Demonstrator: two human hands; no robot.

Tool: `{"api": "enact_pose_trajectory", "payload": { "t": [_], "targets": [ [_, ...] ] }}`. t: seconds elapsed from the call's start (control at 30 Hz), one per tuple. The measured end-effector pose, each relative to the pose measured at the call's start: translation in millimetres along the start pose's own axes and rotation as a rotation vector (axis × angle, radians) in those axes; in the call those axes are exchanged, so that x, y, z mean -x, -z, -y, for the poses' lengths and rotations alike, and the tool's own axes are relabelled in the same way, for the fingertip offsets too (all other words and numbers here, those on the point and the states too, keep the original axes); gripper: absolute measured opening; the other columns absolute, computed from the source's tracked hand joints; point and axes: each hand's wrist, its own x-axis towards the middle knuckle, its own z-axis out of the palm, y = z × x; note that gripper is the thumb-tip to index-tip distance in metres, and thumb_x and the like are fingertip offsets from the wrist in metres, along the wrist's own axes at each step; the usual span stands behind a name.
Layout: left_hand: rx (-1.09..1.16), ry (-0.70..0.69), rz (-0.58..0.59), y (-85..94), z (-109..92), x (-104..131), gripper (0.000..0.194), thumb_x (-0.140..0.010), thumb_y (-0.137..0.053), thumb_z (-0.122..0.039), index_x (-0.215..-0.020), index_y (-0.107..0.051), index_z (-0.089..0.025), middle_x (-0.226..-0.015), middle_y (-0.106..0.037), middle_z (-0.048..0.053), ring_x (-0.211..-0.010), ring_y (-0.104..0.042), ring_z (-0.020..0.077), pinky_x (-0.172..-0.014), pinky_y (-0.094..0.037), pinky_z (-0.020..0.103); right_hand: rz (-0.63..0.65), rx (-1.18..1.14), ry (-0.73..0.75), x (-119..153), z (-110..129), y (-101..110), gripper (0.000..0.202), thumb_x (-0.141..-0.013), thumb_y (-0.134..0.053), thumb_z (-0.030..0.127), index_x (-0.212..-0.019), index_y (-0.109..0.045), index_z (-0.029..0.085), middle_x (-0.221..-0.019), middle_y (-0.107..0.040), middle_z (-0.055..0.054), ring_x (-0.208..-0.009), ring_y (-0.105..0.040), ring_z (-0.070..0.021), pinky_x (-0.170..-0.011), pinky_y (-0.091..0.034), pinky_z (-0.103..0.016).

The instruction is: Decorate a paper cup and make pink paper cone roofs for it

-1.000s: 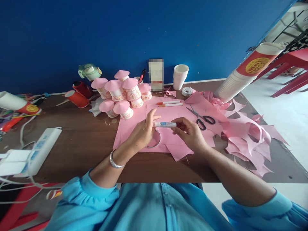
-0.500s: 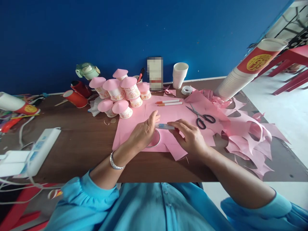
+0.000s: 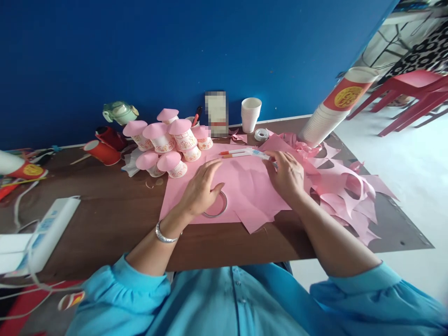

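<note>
My right hand (image 3: 287, 175) grips a white and blue glue stick (image 3: 259, 154) by its right end, over the pink paper (image 3: 245, 182). Two orange-and-white markers (image 3: 234, 155) lie just left of the stick, their right ends overlapped by it. My left hand (image 3: 201, 187) is empty, with thumb and fingers apart, beside a round ring (image 3: 224, 205) on the paper. Behind it stand several paper cups with pink cone roofs (image 3: 180, 133) and orange drawings. The scissors are hidden behind my right hand.
Stacked white cups (image 3: 251, 114) and a tape roll (image 3: 262, 135) stand at the back. A long cup stack (image 3: 322, 123) leans at the right, above pink scraps (image 3: 346, 196). A power strip (image 3: 52, 233) and red cups (image 3: 103, 151) are on the left.
The glue stick has moved right and away from me in my right hand, over beside the markers. My left hand has parted from it. The view has shifted a little to the right.
</note>
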Motion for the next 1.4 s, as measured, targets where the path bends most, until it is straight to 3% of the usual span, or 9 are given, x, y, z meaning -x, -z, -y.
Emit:
{"api": "enact_pose_trajectory", "payload": {
  "t": [0.17,0.3,0.5,0.7,0.87,1.03,1.2,1.3,1.4],
  "targets": [
    [-0.049,-0.024,0.055,-5.7,1,1,0.035,-0.095,-0.066,-0.017,-0.129,-0.061,-0.021,-0.140,-0.063,0.014,-0.132,-0.062,0.0302,-0.112,-0.055,0.051,0.139,0.112,-0.026,-13,-18,-7,0.031,-0.093,-0.057,0.017,-0.118,-0.075,0.020,-0.112,-0.079,-0.012,-0.109,-0.063,-0.0336,-0.094,-0.050,-0.048],
    [-0.074,0.012,0.072,-8.1,8,2,0.032,-0.094,-0.067,-0.017,-0.126,-0.064,-0.022,-0.136,-0.065,0.012,-0.130,-0.063,0.0286,-0.110,-0.057,0.047,0.192,0.148,0.001,-19,-13,-15,0.032,-0.095,-0.057,0.017,-0.120,-0.075,0.020,-0.112,-0.079,-0.012,-0.109,-0.063,-0.0318,-0.094,-0.050,-0.044],
    [-0.095,0.046,0.092,-11.3,16,2,0.027,-0.095,-0.066,-0.017,-0.122,-0.067,-0.020,-0.131,-0.068,0.011,-0.123,-0.067,0.0272,-0.104,-0.060,0.043,0.361,0.334,0.172,-40,-8,-28,0.024,-0.098,-0.055,0.017,-0.111,-0.076,0.018,-0.120,-0.075,-0.015,-0.118,-0.059,-0.0322,-0.099,-0.046,-0.044],
    [-0.086,0.066,0.053,-16.9,22,3,0.027,-0.094,-0.068,-0.017,-0.121,-0.067,-0.020,-0.126,-0.070,0.010,-0.119,-0.068,0.0257,-0.104,-0.059,0.042,0.397,0.226,0.345,-53,-1,-54,0.045,-0.100,-0.059,0.023,-0.145,-0.058,0.016,-0.152,-0.059,-0.016,-0.140,-0.050,-0.0304,-0.115,-0.040,-0.047],
    [-0.062,0.084,0.006,-20.1,30,3,0.025,-0.093,-0.065,-0.013,-0.117,-0.067,-0.020,-0.122,-0.070,0.009,-0.117,-0.069,0.0242,-0.106,-0.058,0.042,0.447,0.224,0.283,-71,-2,-70,0.034,-0.103,-0.052,0.016,-0.134,-0.068,0.016,-0.135,-0.071,-0.015,-0.122,-0.064,-0.0281,-0.106,-0.048,-0.042],
    [-0.050,0.104,-0.015,-19.7,34,3,0.024,-0.092,-0.065,-0.011,-0.115,-0.067,-0.019,-0.118,-0.071,0.009,-0.113,-0.069,0.0228,-0.103,-0.058,0.040,0.388,0.241,0.246,-83,-4,-70,0.038,-0.106,-0.044,0.014,-0.138,-0.064,0.007,-0.129,-0.071,-0.020,-0.127,-0.061,-0.0303,-0.108,-0.044,-0.043],
    [-0.041,0.188,-0.019,-17.8,37,3,0.024,-0.092,-0.066,-0.013,-0.115,-0.067,-0.019,-0.116,-0.071,0.008,-0.105,-0.070,0.0218,-0.097,-0.059,0.038,0.340,0.204,0.299,-56,12,-51,0.043,-0.098,-0.063,0.018,-0.141,-0.061,0.012,-0.144,-0.063,-0.019,-0.134,-0.056,-0.0333,-0.109,-0.048,-0.047],
    [-0.030,0.230,-0.003,-17.8,38,2,0.022,-0.093,-0.065,-0.015,-0.114,-0.068,-0.018,-0.113,-0.071,0.008,-0.104,-0.069,0.0218,-0.095,-0.058,0.037,0.466,0.176,0.430,-19,31,-28,0.027,-0.101,-0.063,0.025,-0.124,-0.069,0.015,-0.133,-0.069,-0.017,-0.121,-0.063,-0.0306,-0.094,-0.056,-0.043],
    [-0.017,0.257,0.022,-16.9,37,0,0.019,-0.093,-0.066,-0.020,-0.111,-0.071,-0.018,-0.109,-0.072,0.009,-0.101,-0.069,0.0221,-0.095,-0.057,0.037,0.586,0.202,0.547,19,52,-7,0.025,-0.102,-0.062,0.031,-0.118,-0.070,0.013,-0.121,-0.072,-0.017,-0.109,-0.066,-0.0266,-0.082,-0.057,-0.036]
  ]
}}
